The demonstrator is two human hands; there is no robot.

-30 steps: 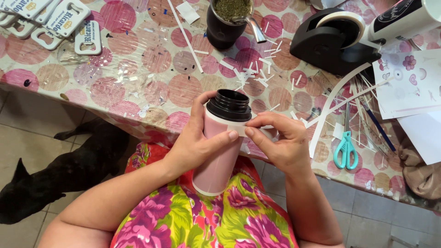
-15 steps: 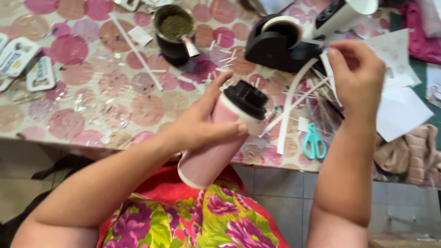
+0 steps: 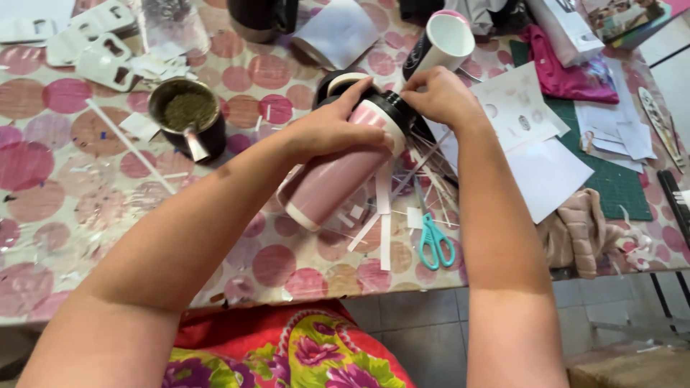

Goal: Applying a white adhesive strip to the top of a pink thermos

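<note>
- Head view: 2 bare hands work on a pink tumbler held over the table, which wears a cloth with pink dots.
- Tumbler position: tilted, pale base toward the person and low left, black rim up and to the right. It sits in the air above the paper strips, not resting on the cloth.
- Left hand: wrapped over the upper part of the tumbler body, fingers curled around it just below the rim. Firm grasp on the tumbler.
- Right hand: at the black rim, fingertips pressed against its far side. Fingers are bent and closed there; whether they pinch a strip or only the rim cannot be told.
- Behind the rim: a black tape dispenser with a pale roll, mostly hidden by the left hand.
- Just beyond the right hand: a white mug with black outside, lying tilted.
- Below the tumbler on the cloth: teal-handled scissors, just beside the strips.
- Left of the tumbler, well apart: a dark cup filled with green-brown matter, a metal straw standing in it.
- Right of the right forearm: white paper sheets, a green cutting mat and a beige cloth bundle at the table edge.
- Near edge of frame: floral garment in red, green and pink.
</note>
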